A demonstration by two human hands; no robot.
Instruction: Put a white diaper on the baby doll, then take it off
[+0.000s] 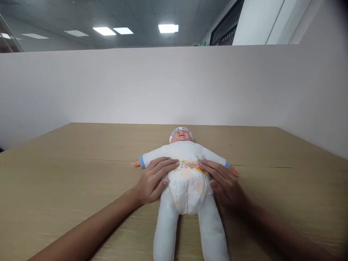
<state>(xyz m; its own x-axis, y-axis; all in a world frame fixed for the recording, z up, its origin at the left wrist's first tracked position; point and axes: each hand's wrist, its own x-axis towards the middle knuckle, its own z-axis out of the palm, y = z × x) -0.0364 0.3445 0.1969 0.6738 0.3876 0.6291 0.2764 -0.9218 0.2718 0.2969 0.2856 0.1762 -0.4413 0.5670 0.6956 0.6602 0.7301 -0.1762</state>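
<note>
A baby doll [187, 149] in a white suit with blue cuffs lies on its back, its head toward the far side and its arms spread. Around its hips is a white diaper [187, 188] with a yellow-orange patterned waistband [189, 165]. My left hand [156, 177] rests on the left side of the waistband, fingers stretched out flat. On the opposite side, my right hand [224, 179] lies with its fingers extended over the other end of the band. What is under the fingertips is hidden. The doll's lower legs run out of the bottom of the view.
The doll lies on a wide wood-coloured table [81, 181] with a thin seam across it. A white partition [163, 87] rises behind the table's far edge and along the right.
</note>
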